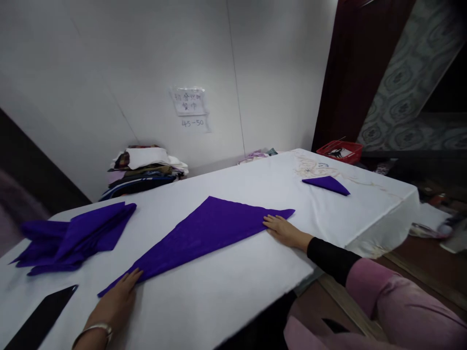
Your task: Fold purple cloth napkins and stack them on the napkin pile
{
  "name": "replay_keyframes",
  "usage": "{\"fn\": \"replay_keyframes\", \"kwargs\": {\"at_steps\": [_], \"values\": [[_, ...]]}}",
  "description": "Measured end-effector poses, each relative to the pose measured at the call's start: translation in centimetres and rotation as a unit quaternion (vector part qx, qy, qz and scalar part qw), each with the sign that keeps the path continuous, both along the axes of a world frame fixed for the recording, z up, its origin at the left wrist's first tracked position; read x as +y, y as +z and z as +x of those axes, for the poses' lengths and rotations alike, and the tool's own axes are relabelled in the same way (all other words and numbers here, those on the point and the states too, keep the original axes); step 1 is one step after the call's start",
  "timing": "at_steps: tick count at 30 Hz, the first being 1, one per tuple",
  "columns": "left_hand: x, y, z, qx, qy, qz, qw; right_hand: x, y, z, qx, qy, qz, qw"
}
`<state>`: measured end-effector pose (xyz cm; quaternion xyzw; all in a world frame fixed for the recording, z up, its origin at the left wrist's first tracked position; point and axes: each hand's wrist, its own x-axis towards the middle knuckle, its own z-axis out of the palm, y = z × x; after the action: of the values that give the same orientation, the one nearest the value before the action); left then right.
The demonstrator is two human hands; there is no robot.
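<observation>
A purple cloth, folded into a wide triangle, lies flat before me with its long edge toward me. My left hand, wearing a bracelet at the wrist, rests on the cloth's left end with its fingers stretched out. Near the right tip, my right hand lies flat on the same cloth, fingers extended. Farther right sits a smaller folded purple triangle, apart from both hands. On the left is a loose heap of purple cloth.
A white-covered table carries everything. A dark flat object lies at the front left. Stacked clothes stand by the wall, under a paper sign. A red basket is at the far right corner.
</observation>
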<state>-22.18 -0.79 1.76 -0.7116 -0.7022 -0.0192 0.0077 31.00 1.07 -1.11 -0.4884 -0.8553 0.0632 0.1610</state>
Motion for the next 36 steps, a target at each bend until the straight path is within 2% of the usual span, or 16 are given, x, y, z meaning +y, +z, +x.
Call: {"fn": "replay_keyframes", "kwargs": {"at_steps": [3,6,9,12,14,20,26,30,36], "values": [[0.2,1.2,2.0,-0.006,0.007,-0.019,1.000,-0.5,0.6,1.7,0.057,-0.046,-0.012,0.997],[0.9,1.5,6.0,-0.020,-0.022,0.018,0.999,0.4,1.6,4.5,0.149,-0.178,-0.024,0.972],[1.9,1.1,10.6,-0.029,-0.072,0.016,0.997,2.0,2.7,7.4,0.186,-0.287,-0.053,0.938],[2.5,0.3,14.2,-0.026,-0.120,0.020,0.992,3.4,3.3,9.0,0.192,-0.324,-0.109,0.920],[2.7,-0.2,15.7,-0.021,-0.137,0.016,0.990,3.8,3.5,9.1,0.198,-0.333,-0.148,0.910],[2.6,-1.8,16.3,-0.022,-0.138,-0.044,0.989,3.8,4.1,8.2,0.231,-0.320,-0.211,0.894],[2.6,-2.4,15.8,-0.016,-0.146,-0.037,0.988,3.0,3.8,8.4,0.244,-0.302,-0.231,0.892],[2.5,-2.2,16.0,-0.017,-0.143,-0.038,0.989,2.6,3.2,8.4,0.212,-0.306,-0.218,0.902],[2.2,-1.9,16.0,-0.022,-0.135,-0.053,0.989,2.0,3.2,7.7,0.135,-0.301,-0.140,0.933]]}}
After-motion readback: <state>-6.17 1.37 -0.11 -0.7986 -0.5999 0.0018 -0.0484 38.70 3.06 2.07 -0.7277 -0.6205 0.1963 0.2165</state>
